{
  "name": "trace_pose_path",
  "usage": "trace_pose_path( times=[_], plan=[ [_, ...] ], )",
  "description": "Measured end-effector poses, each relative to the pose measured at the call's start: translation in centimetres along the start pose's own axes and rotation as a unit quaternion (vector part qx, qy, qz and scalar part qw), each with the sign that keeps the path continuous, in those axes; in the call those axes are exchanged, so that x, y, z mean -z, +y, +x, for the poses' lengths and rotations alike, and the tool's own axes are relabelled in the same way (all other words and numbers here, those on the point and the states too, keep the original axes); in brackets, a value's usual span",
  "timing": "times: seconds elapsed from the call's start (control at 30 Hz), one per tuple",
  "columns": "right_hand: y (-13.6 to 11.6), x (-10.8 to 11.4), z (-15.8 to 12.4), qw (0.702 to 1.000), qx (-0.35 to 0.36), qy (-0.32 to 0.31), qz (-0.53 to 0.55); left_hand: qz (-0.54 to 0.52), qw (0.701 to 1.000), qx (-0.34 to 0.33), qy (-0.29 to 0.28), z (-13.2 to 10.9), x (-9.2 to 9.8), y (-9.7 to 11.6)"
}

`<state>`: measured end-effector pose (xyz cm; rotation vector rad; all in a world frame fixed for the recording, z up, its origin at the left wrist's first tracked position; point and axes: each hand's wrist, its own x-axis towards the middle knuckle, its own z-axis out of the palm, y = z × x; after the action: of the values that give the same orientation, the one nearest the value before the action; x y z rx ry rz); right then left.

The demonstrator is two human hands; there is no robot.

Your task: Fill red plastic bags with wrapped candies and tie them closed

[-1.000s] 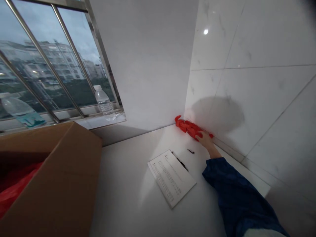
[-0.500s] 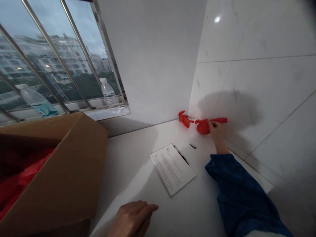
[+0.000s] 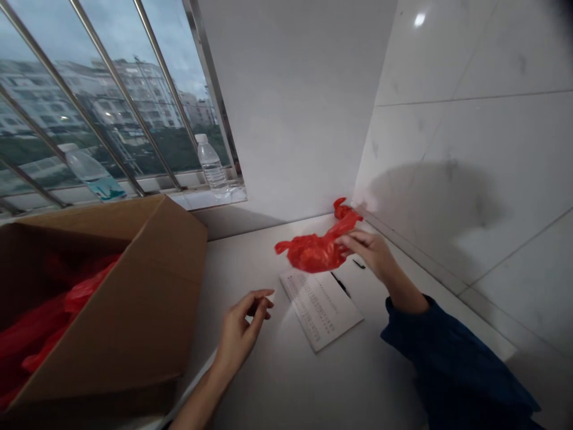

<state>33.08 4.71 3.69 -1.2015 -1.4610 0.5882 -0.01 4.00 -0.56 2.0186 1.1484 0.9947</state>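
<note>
Pinched in the fingers of my right hand (image 3: 364, 248) is a crumpled red plastic bag (image 3: 313, 254), held above the far edge of a printed booklet (image 3: 324, 316). A second red plastic bag (image 3: 341, 209) lies in the back corner, just behind the first. My left hand (image 3: 246, 325) hovers left of the booklet, its fingers loosely curved and apart with nothing between them. Along the booklet's right side lies a black pen (image 3: 341, 284). The pen's cap (image 3: 359, 264) rests a little further off, below my right hand.
At the left stands an open cardboard box (image 3: 147, 286) with red plastic bags (image 3: 80, 292) inside. Two bottles, one clear (image 3: 213, 166) and one with a blue label (image 3: 96, 173), stand by the barred window. A tiled wall (image 3: 470, 155) bounds the white tabletop (image 3: 250, 382) on the right.
My right hand has lifted the red plastic bag from the back corner and brought it left and nearer, over the booklet. My left hand has moved forward, and its fingers have spread.
</note>
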Motion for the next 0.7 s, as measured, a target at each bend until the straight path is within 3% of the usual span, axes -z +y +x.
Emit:
trace_pose_path(
  times=[0.07, 0.17, 0.3, 0.43, 0.57, 0.7],
  plan=[
    [1.5, -1.7, -1.1, 0.994, 0.014, -0.095, -0.048, -0.01, 0.999, 0.001, 0.041, 0.3, -0.3, -0.5],
    [3.7, -3.3, -2.7, 0.985, 0.028, -0.137, -0.103, 0.019, 0.997, -0.026, 0.072, 0.4, -1.0, -1.5],
    [4.6, -4.4, -3.7, 0.979, 0.034, -0.093, -0.176, 0.06, 0.994, -0.039, 0.088, 1.3, -1.8, -2.0],
    [4.2, -6.0, -3.5, 0.973, 0.028, -0.024, -0.228, 0.106, 0.989, -0.052, 0.089, 3.9, -3.1, -1.6],
    [4.2, -8.7, -3.6, 0.964, 0.023, -0.009, -0.265, 0.155, 0.984, -0.087, 0.032, 6.7, -4.7, -1.4],
    [4.9, -10.8, -3.9, 0.958, 0.019, 0.009, -0.286, 0.198, 0.975, -0.103, -0.019, 7.4, -5.1, -2.1]
  ],
)
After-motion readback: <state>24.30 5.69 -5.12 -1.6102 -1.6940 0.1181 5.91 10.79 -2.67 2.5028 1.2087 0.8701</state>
